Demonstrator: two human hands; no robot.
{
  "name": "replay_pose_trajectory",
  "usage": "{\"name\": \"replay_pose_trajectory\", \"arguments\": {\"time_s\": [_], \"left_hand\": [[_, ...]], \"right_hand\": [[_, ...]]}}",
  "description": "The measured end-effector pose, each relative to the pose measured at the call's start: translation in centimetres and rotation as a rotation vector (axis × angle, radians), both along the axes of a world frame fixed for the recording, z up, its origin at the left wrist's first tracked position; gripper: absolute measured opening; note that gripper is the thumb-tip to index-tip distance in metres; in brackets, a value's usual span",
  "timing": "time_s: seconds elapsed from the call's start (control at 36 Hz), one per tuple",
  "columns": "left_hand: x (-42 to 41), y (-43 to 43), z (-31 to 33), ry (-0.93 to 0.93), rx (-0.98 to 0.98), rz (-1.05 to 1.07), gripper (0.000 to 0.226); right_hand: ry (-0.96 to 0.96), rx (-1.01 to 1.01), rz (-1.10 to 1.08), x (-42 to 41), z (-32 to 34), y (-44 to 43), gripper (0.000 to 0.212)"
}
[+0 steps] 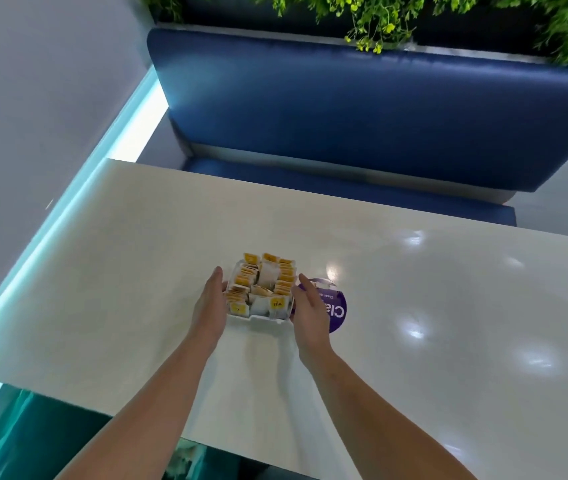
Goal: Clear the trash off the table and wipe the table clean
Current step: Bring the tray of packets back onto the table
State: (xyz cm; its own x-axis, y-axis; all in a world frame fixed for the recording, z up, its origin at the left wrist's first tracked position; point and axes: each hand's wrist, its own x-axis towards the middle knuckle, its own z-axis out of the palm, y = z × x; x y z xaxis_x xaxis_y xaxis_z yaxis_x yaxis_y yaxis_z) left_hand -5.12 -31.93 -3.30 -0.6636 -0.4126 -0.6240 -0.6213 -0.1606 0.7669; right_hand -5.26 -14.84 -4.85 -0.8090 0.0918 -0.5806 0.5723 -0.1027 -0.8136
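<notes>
A white tray (pixel 262 319) packed with several yellow-and-white sachets (pixel 261 289) sits near the middle of the glossy white table (pixel 448 306). My left hand (pixel 210 306) lies flat against the tray's left side, fingers straight. My right hand (pixel 310 311) lies against its right side, fingers straight too. Whether the tray rests on the table or is lifted a little, I cannot tell.
A round purple sticker (pixel 337 308) lies on the table, partly under my right hand. A blue padded bench (pixel 362 109) runs along the far edge, with green plants (pixel 396 19) above it. A wall with a lit strip (pixel 68 216) borders the table's left.
</notes>
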Motion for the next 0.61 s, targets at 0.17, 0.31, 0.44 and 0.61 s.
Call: {"name": "replay_pose_trajectory", "arguments": {"time_s": [0.17,0.31,0.44,0.61], "left_hand": [[-0.6,-1.6,-1.4,0.011,0.052,-0.036,0.085],[-0.6,-2.3,-3.2,-0.007,0.024,-0.053,0.093],[-0.4,-0.5,-0.9,0.019,-0.234,-0.133,0.063],[-0.8,2.5,1.6,0.152,-0.463,-0.219,0.056]], "right_hand": [[-0.003,0.009,0.006,-0.1,0.0,-1.3,0.016],[0.016,0.04,0.043,-0.4,-0.7,-1.3,0.017],[0.035,0.164,0.125,-0.4,-0.2,-0.4,0.04],[0.093,0.264,0.087,-1.0,2.5,3.7,0.046]]}}
